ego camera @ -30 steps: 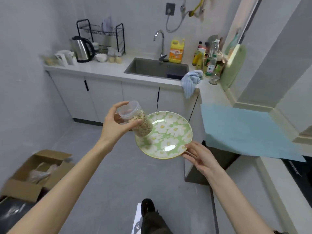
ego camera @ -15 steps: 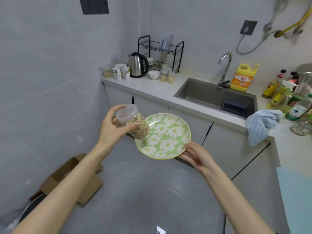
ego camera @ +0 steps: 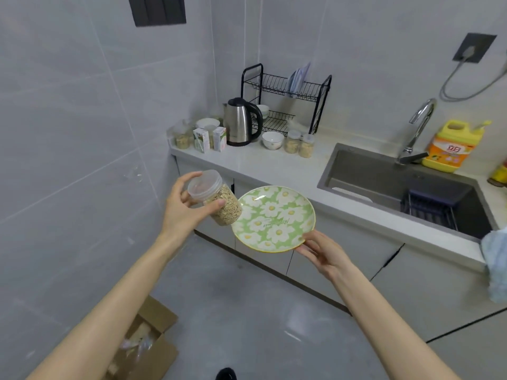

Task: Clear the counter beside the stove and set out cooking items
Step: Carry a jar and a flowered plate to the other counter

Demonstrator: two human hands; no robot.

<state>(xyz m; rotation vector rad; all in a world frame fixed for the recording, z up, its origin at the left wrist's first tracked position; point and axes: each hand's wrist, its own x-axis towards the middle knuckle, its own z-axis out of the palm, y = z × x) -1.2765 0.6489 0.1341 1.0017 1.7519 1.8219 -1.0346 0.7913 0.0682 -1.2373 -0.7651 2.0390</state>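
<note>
1. Left hand [ego camera: 183, 212] is gripping a jar [ego camera: 222, 205] of oats, thumb and fingers wrapping round its lidded top. The jar is tilting in the air, its base overlapping the left rim of the plate [ego camera: 274, 218] (touching or not, I cannot tell).
2. Right hand [ego camera: 321, 250] is pinching the plate by its near rim, fingers reaching beneath and thumb at the edge. The plate is tipping toward the camera and hanging over the floor, short of the counter [ego camera: 274, 167].
3. Both things are being carried, I judge, toward that counter (the stove is not showing here), so the step in hand is looking like the clearing part, with nothing being set down yet.
4. Bare counter is lying between the two small jars [ego camera: 298, 144] by the rack [ego camera: 285, 100] and the sink [ego camera: 384, 176]. The kettle [ego camera: 241, 122] and bowl [ego camera: 272, 139] are crowding the far end.
5. Next, the move is probably calling for levelling the plate and lowering it flat on that bare stretch, back from the sink's edge.
6. After that, the jar is wanting to be turned upright and stood beside the small jars (the lid is looking seated, so spilling seems unlikely).
7. One caution: the plate is hanging from a single rim, so the landing is calling for a slow, flat approach.
</note>
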